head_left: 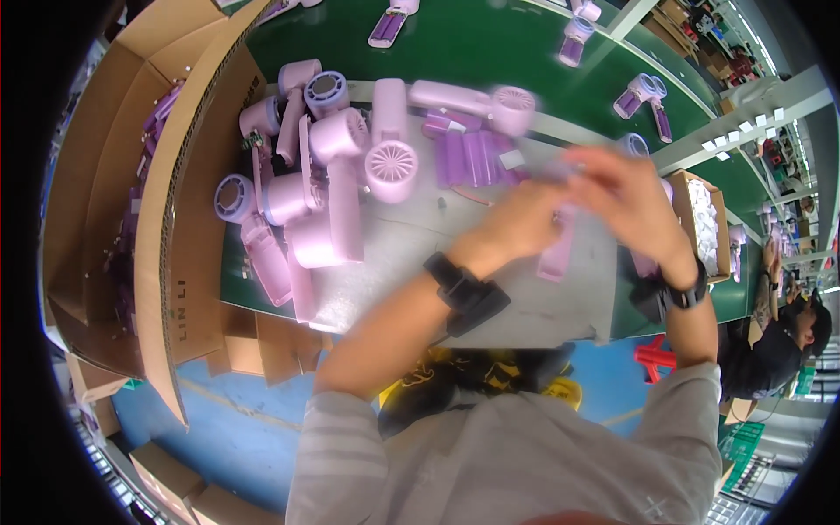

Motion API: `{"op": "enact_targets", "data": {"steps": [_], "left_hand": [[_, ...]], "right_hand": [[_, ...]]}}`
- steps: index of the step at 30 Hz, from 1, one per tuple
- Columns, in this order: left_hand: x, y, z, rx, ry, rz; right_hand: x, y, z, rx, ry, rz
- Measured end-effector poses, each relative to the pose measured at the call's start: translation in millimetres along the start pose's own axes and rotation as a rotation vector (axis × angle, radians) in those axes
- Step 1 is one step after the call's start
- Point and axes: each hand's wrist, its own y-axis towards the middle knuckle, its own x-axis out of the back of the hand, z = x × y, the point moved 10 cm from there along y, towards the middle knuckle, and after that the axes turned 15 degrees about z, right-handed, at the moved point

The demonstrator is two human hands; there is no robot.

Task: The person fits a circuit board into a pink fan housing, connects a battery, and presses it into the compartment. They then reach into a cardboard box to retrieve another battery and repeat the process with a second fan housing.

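Note:
Close together over the right half of the grey mat (420, 254), my two hands meet at a pink handheld fan (555, 252). My left hand (516, 223) is curled round its upper part, and the pale pink handle sticks out below. The fingers of my right hand (623, 192) are bent over the fan's head end but smeared by motion, so their grip is unclear. Both hands hide most of the head. Just beyond my left hand lie several purple cylindrical cells (472, 159), side by side, with a thin red wire near them.
Several pink fans and open shells (328, 188) are heaped at the mat's left. A tall cardboard box (206, 201) with purple parts stands beside them. A small box of white pieces (703, 219) sits right. More fans (573, 39) lie on the green bench; another person (779, 341) works right.

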Motion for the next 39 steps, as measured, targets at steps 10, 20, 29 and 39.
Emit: {"op": "enact_targets", "data": {"steps": [10,20,29,39], "left_hand": [[-1.3,2.6,2.7,0.045,-0.095,0.086],[-4.1,-4.0,-4.9,-0.028,-0.092,0.127],[-3.7,-4.8,1.3,0.059,-0.062,0.173],[14.0,-18.6,2.9,0.201,-0.138,0.105]], "right_hand": [[-21.6,119.7,-20.3,0.023,-0.064,0.168],[56.9,-1.6,16.7,0.363,0.119,-0.339],[-5.8,-26.4,-64.4,0.191,1.078,-0.234],[-38.6,-33.3,-66.2,0.106,0.221,-0.367]]}}
